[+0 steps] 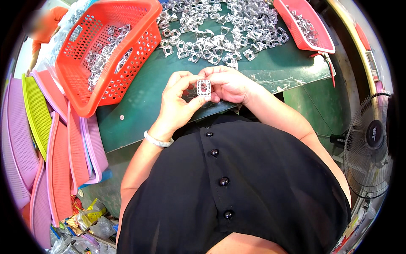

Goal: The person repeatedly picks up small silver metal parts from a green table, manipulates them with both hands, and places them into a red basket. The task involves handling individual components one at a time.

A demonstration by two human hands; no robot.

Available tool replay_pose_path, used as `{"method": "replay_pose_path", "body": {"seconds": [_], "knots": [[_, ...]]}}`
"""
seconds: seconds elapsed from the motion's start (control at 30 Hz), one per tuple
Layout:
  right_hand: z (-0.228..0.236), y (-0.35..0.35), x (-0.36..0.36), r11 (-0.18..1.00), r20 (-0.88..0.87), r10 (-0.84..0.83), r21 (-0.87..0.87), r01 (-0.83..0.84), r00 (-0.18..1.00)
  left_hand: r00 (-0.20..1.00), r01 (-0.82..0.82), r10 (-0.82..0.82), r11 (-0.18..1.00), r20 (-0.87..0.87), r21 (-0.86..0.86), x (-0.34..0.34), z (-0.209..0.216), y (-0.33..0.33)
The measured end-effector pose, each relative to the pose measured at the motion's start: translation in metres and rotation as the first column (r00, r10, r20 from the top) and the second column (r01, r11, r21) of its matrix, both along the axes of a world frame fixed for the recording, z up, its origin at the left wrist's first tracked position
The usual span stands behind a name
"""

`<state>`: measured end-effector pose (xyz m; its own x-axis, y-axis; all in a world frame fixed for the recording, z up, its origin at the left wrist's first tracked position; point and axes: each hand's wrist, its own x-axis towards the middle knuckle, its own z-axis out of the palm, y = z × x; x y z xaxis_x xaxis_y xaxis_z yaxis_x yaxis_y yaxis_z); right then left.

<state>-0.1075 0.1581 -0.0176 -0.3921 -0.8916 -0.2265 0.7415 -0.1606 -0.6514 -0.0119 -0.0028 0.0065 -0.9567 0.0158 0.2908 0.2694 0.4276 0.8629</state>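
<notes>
Between my two hands, just over the near edge of the green table, is a small silver metal part point(204, 87), roughly square with a round hole through its middle. My left hand point(179, 95) pinches it at the left and lower side with thumb and fingers. On the other side my right hand point(228, 84) has its fingers curled in close behind the part; its fingertips are partly hidden, so I cannot tell whether they grip it. Many similar silver parts point(215, 42) lie in a loose heap farther back on the table.
A red perforated basket point(144, 36) with silver parts tilts at the left of the green table point(131, 127). A pink basket point(323, 44) with more parts stands back right. Stacked plastic baskets point(59, 169) fill the left side. A fan point(368, 144) stands right. Another person point(48, 25) is far left.
</notes>
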Motion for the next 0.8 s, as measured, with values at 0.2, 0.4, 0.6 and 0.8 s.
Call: {"method": "replay_pose_path", "body": {"seconds": [0.2, 0.4, 0.6, 0.8], "knots": [[0.0011, 0.0010, 0.0017, 1.000, -0.004, -0.023, -0.018, 0.023, 1.000, 0.995, -0.089, 0.089, 0.996, -0.032, -0.005, -0.0004, -0.0011, 0.0056], [0.0007, 0.0053, 0.0043, 0.998, 0.004, -0.058, -0.030, 0.058, 0.998, 0.978, -0.203, 0.196, 0.974, -0.077, -0.097, -0.0012, 0.0016, 0.0071], [-0.0029, 0.0069, 0.0035, 0.997, -0.003, -0.074, -0.028, 0.074, 0.997, 0.969, -0.239, 0.228, 0.963, -0.094, -0.125, -0.0019, 0.0016, 0.0086], [-0.0014, 0.0078, 0.0034, 0.997, -0.021, -0.071, -0.017, 0.071, 0.997, 0.966, -0.248, 0.237, 0.961, -0.101, -0.123, -0.0027, 0.0014, 0.0087]]}}
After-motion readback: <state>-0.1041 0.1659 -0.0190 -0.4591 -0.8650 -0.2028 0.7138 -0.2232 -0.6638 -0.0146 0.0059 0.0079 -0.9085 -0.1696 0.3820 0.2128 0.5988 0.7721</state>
